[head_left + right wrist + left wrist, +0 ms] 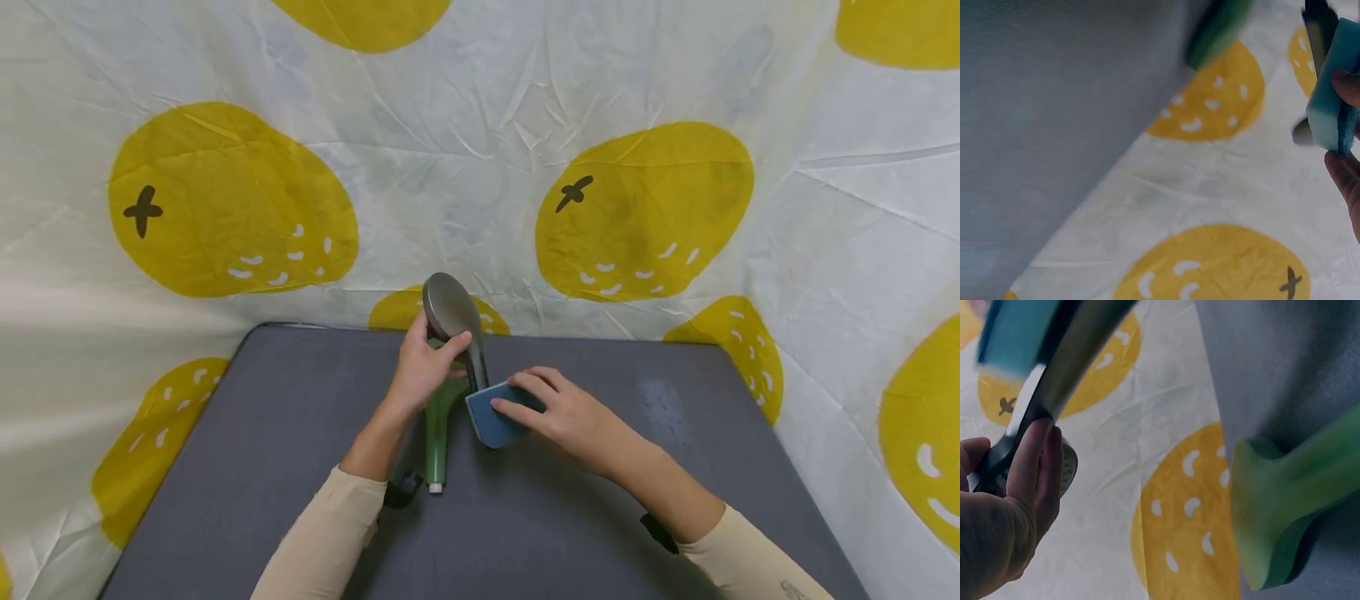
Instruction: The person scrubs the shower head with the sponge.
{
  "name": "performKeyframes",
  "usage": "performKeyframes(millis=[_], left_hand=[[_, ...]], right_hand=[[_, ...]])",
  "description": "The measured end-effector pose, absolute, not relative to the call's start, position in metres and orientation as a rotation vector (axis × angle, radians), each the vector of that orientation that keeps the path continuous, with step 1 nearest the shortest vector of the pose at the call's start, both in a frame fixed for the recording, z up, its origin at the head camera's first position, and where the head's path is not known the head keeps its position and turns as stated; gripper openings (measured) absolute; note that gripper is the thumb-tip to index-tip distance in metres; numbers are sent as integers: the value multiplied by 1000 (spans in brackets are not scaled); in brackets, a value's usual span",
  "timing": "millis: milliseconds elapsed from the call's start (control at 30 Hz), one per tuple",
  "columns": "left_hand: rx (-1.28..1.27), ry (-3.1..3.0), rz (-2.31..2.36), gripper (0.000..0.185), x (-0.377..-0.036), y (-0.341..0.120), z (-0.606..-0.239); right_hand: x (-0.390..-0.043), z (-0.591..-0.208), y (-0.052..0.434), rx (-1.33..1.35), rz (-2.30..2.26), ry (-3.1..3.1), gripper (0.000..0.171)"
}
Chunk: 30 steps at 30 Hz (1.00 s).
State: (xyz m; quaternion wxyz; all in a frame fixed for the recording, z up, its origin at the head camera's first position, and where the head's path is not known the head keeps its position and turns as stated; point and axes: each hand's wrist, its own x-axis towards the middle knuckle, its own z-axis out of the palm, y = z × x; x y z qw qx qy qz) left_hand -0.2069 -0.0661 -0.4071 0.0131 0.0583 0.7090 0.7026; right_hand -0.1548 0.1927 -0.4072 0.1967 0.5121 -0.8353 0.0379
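Over the table [600, 533], the left grip [426, 367] is closed about the neck of a shower head [448, 307]; the right grip [558, 417] pinches a sponge [491, 423] against its handle, lower down.

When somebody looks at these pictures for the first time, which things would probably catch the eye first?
Probably the big yellow prints on the white cloth behind the table. Next, near the middle of the head view, the left hand holds a grey shower head, and the right hand holds a blue sponge at its handle. A green tool lies on the table, between the forearms in that view.
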Motion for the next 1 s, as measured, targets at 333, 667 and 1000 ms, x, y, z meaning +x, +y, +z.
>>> performKeyframes(millis=[333,667,1000], left_hand=[[124,2316,2181,61,-209,-68,-410],[165,2309,2176,59,-198,-63,-413],[270,1930,2475,62,-194,-59,-416]], right_hand=[[-135,-431,194,1548,47,-2327,74],[-161,-412,187,1408,201,-2330,74],[-182,-409,193,1197,580,-2391,75]])
